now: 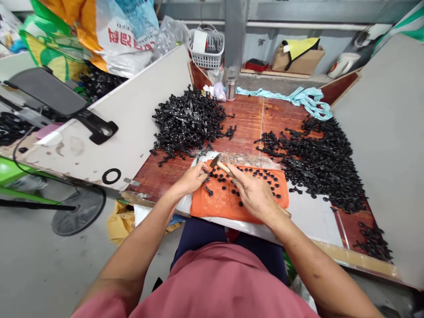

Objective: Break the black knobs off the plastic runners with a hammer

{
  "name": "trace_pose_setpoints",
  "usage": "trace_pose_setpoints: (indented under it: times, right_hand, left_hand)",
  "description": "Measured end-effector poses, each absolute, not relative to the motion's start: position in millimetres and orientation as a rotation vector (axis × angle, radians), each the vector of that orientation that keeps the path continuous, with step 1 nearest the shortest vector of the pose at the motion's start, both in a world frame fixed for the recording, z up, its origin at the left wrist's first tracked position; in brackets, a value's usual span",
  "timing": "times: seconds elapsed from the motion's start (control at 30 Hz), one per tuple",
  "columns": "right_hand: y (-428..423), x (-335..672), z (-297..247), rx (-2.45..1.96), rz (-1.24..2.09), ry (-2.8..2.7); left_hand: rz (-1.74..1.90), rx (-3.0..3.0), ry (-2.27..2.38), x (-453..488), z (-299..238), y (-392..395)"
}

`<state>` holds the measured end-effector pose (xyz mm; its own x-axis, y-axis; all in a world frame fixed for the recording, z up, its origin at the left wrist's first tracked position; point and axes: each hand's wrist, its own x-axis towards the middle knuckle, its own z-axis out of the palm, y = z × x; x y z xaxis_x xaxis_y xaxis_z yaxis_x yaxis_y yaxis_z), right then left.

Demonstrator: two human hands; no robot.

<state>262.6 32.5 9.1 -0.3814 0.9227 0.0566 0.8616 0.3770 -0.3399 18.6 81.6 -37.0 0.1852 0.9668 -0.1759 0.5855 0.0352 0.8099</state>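
My right hand point(254, 194) grips the wooden handle of a small hammer point(219, 164), its metal head raised over the left part of an orange cloth point(218, 203). My left hand point(194, 176) pinches a small black plastic part point(208, 189) at the cloth's left edge. Several small black round pieces point(265, 176) lie scattered over the cloth. A big pile of black plastic parts point(188, 121) lies just behind my left hand on the wooden table point(251, 119). A second spread pile of black parts point(321, 159) lies to the right.
Grey boards wall the table at left point(132, 119) and right point(387, 145). A steel flask point(231, 86), a white basket point(207, 48), a cardboard box point(298, 57) and teal cloth point(304, 97) sit at the back. A black ring point(111, 176) lies on the left board, and a fan base point(77, 212) stands on the floor.
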Motion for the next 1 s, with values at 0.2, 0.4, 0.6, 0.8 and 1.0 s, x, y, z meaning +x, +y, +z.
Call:
trace_pose_setpoints:
  times: [0.2,0.4,0.6,0.8,1.0]
  right_hand:
    - [37,249,9,-1.705,0.345,-2.533]
    - [38,245,12,-1.753,0.33,-2.628]
    - [41,242,14,-1.759,0.258,-2.57]
    - [44,246,14,-1.685,0.275,-2.582]
    - [45,242,14,-1.728,0.32,-2.682]
  left_hand:
    - [0.632,1.638,1.433,15,-40,80]
    - [0.655,1.621,1.418,14,-46,81]
    - [0.677,1.587,1.397,12,-49,81]
    - [0.684,1.549,1.398,9,-53,84]
    - [0.732,1.509,1.317,8,-61,85]
